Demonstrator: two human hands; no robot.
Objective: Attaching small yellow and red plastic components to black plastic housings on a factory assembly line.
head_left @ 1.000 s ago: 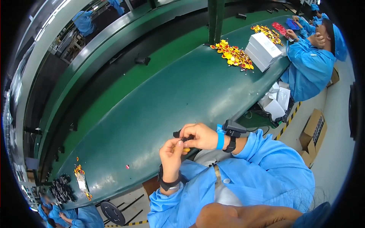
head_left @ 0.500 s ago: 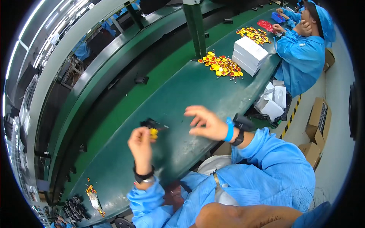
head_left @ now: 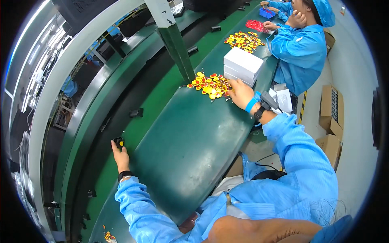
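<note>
My left hand (head_left: 120, 158) is stretched out over the green conveyor belt beyond the table. At its fingertips is a small black part (head_left: 118, 141) with a yellow piece on it, gripped between thumb and fingers. Whether the part touches the belt I cannot tell. My right hand (head_left: 242, 95) is at the right edge of a pile of small yellow and red pieces (head_left: 210, 86), fingers apart. Its fingertips reach the outermost pieces. Beside it, white boxes (head_left: 243, 64) are stacked on the green table (head_left: 190, 133).
A green and white post (head_left: 174, 44) rises at the table's far edge. Black parts (head_left: 136, 113) lie along the belt. Another yellow pile (head_left: 244, 41), red pieces (head_left: 257, 26) and a blue bin (head_left: 266, 13) are near a co-worker in blue (head_left: 302, 54). Cardboard boxes (head_left: 331, 108) stand right.
My left hand has moved left from the table to the belt with the black part. My right hand has gone up and right to the yellow pile. The view has shifted.
</note>
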